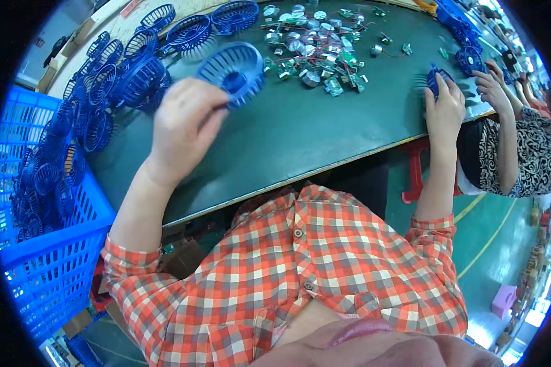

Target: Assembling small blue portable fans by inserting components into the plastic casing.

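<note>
Tilting its slatted round face up toward the viewer, the first blue cage [234, 81] is raised above the table [300, 144], left of the motor heap [321, 49] and a little nearer the person. Its central hub is visible; the circular outline gives no clear long axis. The second blue cage [435, 78], to the right of the heap, appears nearly edge-on and slightly blurred, its long axis running away from the person; whether it touches the tabletop cannot be told.

Nearest among the surroundings, a blue crate [54, 237] filled with similar cages stands well to the left of the heap and on its near side. A red stool [415, 174] lies below the table edge, to the near right of the heap. Stacked cages [142, 79] cover the tabletop left of the heap, behind the left hand. A few loose parts [377, 50] lie just beside the heap on its right; farther right, a co-worker's hand [492, 93] is near another cage [469, 60].

The left hand [187, 119], left of the heap, bends at the wrist and pinches the first cage's rim, hiding part of it. The right hand [445, 110], right of the heap, pinches the second cage between thumb and extended fingers, partly screening it.
</note>
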The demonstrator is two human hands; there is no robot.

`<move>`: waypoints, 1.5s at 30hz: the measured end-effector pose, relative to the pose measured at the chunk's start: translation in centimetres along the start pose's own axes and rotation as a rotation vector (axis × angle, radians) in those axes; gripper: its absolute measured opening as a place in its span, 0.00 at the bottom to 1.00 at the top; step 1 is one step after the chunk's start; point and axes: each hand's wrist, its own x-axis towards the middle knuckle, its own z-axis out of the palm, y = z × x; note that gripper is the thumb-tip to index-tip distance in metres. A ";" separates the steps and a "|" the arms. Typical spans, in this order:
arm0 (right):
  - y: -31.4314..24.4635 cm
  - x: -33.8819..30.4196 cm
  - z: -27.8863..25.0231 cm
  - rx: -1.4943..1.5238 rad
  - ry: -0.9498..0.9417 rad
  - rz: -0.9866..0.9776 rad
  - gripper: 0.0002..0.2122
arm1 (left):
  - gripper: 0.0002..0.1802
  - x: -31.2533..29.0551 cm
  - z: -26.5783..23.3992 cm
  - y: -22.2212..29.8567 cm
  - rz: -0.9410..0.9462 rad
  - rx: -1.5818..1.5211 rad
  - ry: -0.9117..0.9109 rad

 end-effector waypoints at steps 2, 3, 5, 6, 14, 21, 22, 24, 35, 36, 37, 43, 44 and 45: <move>-0.4 0.9 0.3 -0.093 0.087 -0.065 0.17 | 0.12 -0.4 0.5 0.8 0.073 -0.043 -0.173; -2.5 1.7 0.1 0.058 0.029 -0.090 0.16 | 0.13 -0.8 0.6 1.3 0.080 -0.088 -0.258; -5.7 3.1 -0.5 0.190 -0.027 -0.107 0.16 | 0.13 -1.0 1.2 1.4 0.104 -0.145 -0.339; -7.3 3.9 -0.4 0.259 -0.123 -0.085 0.15 | 0.14 -1.3 1.3 1.4 0.098 -0.177 -0.357; -6.7 5.7 2.5 0.257 -0.284 -0.150 0.11 | 0.29 -1.3 0.2 1.1 -0.155 -0.129 -0.383; -5.0 -0.8 -0.2 0.686 -0.255 0.320 0.10 | 0.18 -1.7 0.5 0.4 -0.091 -0.183 -0.390; -4.8 -0.8 -0.4 0.677 -0.258 0.330 0.10 | 0.15 -1.7 0.7 0.5 -0.042 -0.187 -0.388; -4.4 -0.4 -0.7 0.516 -0.230 0.222 0.10 | 0.15 -1.7 0.9 0.6 -0.026 -0.208 -0.384; -6.2 0.7 -1.1 0.159 -0.411 0.235 0.19 | 0.13 -1.8 0.5 1.3 -0.004 -0.257 -0.401; -6.4 0.5 -1.1 0.441 -0.389 0.281 0.17 | 0.12 -1.8 0.5 1.4 0.023 -0.275 -0.406; -6.9 0.2 -1.1 0.722 -0.367 0.328 0.15 | 0.12 -1.8 0.5 1.4 0.048 -0.293 -0.412; -16.5 -0.7 -7.8 0.903 -0.208 -0.173 0.10 | 0.10 -2.2 0.9 1.2 0.098 -0.266 -0.360; -17.8 -0.8 -8.6 0.937 -0.227 -0.318 0.12 | 0.10 -2.3 0.9 1.2 0.113 -0.247 -0.353; -18.5 -0.9 -9.0 0.882 -0.235 -0.439 0.13 | 0.09 -2.3 0.9 1.3 0.122 -0.238 -0.342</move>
